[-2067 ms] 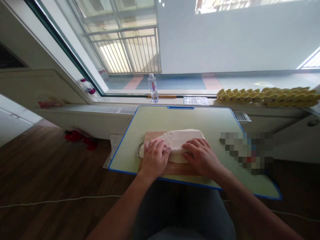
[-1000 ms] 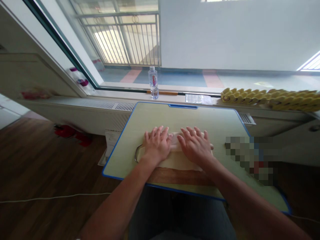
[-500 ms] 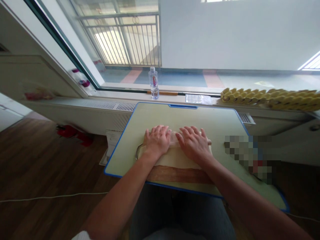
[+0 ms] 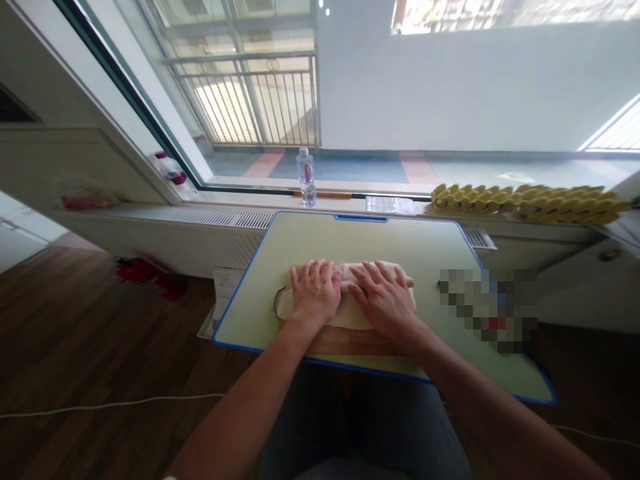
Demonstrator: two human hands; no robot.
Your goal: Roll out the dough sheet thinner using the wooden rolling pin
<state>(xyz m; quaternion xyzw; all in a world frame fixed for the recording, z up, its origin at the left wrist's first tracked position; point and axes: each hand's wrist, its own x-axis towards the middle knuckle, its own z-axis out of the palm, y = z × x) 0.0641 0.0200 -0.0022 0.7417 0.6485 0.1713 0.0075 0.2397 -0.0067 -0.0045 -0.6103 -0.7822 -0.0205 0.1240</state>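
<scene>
A pale sheet of dough [image 4: 353,315] lies over a brown wooden board [image 4: 357,341], which has a curved metal handle [image 4: 275,304] at its left end. Across the far part of the dough runs a rolling pin [image 4: 410,282], its right tip showing; dough seems wrapped around its middle. My left hand [image 4: 316,290] rests palm down over the left part of this roll, fingers stretched forward. Over the right part lies my right hand [image 4: 383,293], also open, with its fingers spread. Both thumbs point inward, a small gap between them. What lies under the palms is hidden.
The board sits on a pale green table [image 4: 320,233] with blue edging. At its right is a blurred-out item [image 4: 490,310]. Along the windowsill stand a clear bottle [image 4: 307,177], a flat clear packet [image 4: 390,205] and a yellow scalloped object [image 4: 525,202].
The view has tilted slightly up and shifted. My right hand has come back a little, showing more of the dough-wrapped roll beyond its fingers. Both hands stay on the roll.
</scene>
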